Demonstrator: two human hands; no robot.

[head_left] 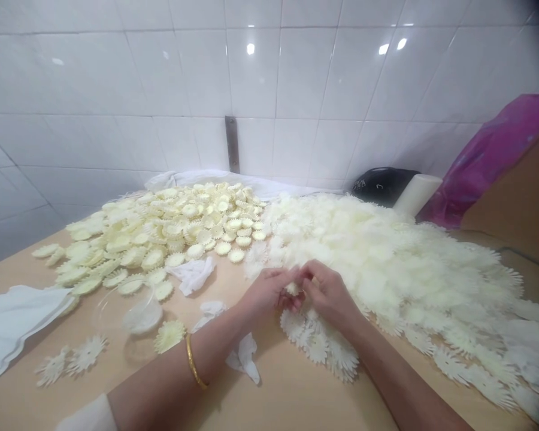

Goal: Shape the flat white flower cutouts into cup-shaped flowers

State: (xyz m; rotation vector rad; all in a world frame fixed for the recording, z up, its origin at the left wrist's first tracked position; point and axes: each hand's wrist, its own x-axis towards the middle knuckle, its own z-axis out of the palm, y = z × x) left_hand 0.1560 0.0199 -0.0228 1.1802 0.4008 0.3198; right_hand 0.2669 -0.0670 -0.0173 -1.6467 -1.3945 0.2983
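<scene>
On my head-camera feed:
- Left hand (273, 288): fingers closed on a small pale piece (293, 289), above the table (269, 395).
- Right hand (327, 290): fingers drawn together at that piece; whether they grip it, I cannot tell.
- Scalloped discs (197, 224): heap, left.
- Pale petal cutouts (381, 263): heap, right; more beneath the hands.
- Black item (377, 184): light markings, illegible to me; beside a pale cylinder (417, 196).

head-worn camera, facing forward and down, near both hands (294, 290), wall (260, 78) beyond
</scene>
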